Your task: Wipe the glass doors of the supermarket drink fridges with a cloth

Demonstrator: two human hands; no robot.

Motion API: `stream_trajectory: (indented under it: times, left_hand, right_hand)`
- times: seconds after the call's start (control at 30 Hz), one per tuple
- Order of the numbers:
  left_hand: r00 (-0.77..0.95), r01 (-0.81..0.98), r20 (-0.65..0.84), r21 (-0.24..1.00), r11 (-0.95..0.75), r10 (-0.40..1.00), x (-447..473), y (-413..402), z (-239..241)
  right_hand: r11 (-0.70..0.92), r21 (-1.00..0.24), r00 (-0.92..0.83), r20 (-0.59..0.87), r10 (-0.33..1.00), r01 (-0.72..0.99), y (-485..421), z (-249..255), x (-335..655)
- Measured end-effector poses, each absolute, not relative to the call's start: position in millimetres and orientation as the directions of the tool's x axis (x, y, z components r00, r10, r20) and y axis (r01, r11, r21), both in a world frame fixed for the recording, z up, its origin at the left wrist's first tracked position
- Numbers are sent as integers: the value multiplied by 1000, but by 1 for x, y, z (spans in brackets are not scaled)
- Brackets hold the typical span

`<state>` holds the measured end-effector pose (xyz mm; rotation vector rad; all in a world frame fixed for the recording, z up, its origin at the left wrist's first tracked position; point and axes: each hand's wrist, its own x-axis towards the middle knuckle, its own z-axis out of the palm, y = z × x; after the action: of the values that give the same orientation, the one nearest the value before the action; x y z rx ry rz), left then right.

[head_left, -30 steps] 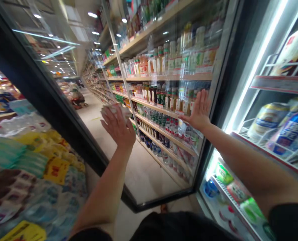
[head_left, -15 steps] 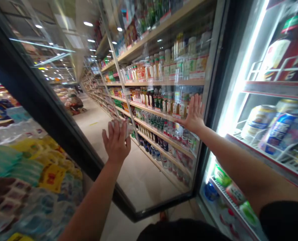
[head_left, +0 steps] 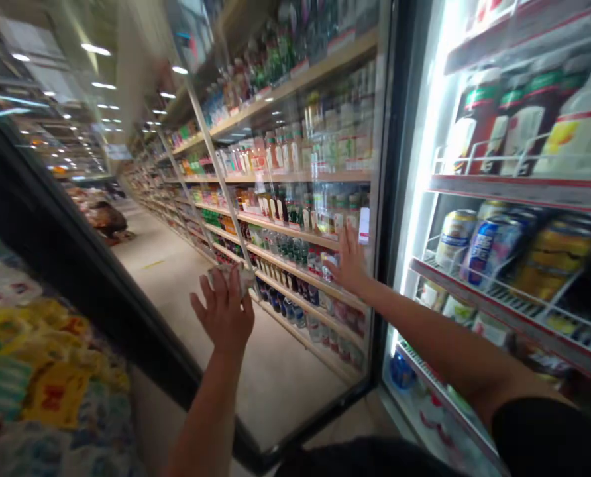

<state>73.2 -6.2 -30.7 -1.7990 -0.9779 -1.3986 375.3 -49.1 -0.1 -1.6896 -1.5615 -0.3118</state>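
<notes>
The glass door (head_left: 285,391) of an upright drinks fridge stands swung open in front of me, with a black frame. My left hand (head_left: 226,311) is raised at the glass, its fingers over a crumpled pale cloth (head_left: 246,279) that shows past the fingertips. Most of this cloth is hidden behind the hand. My right hand (head_left: 350,265) lies against the pane further right, near the hinge side, with fingers spread and nothing visible in it. A small white label (head_left: 364,226) is on the glass just above it.
On the right, lit fridge shelves (head_left: 514,192) hold bottles and cans (head_left: 482,248) behind wire guards. Through the glass, long shelves of bottles (head_left: 295,232) line an aisle floor (head_left: 151,265). A crouching person (head_left: 107,220) is far back. Packaged goods (head_left: 52,391) are stacked at lower left.
My view has turned to the right, showing more fridge shelving. My right hand has moved lower on the glass, while the left hand stays on the pane with the cloth.
</notes>
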Motion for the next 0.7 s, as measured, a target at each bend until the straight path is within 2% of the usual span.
stream_trajectory:
  times: [0.1, 0.23, 0.4, 0.6, 0.7]
  left_hand:
    - [206, 862, 964, -99, -497, 166, 59, -21, -46]
    - [309, 864, 922, -169, -475, 233, 29, -48, -67]
    - [389, 795, 859, -132, -592, 332, -4, -89, -71]
    - [476, 670, 869, -258, -696, 136, -13, -125, -63]
    - [460, 627, 886, -270, -731, 67, -9, -153, -59]
  right_hand:
    - [125, -474, 198, 574, 795, 871, -60, -22, 341]
    - [92, -558, 247, 501, 829, 824, -74, -34, 301]
    - [104, -596, 165, 379, 911, 796, -116, -31, 253]
    - [204, -595, -64, 247, 967, 777, -176, -43, 209]
    - [271, -556, -118, 295, 948, 786, -204, -58, 195]
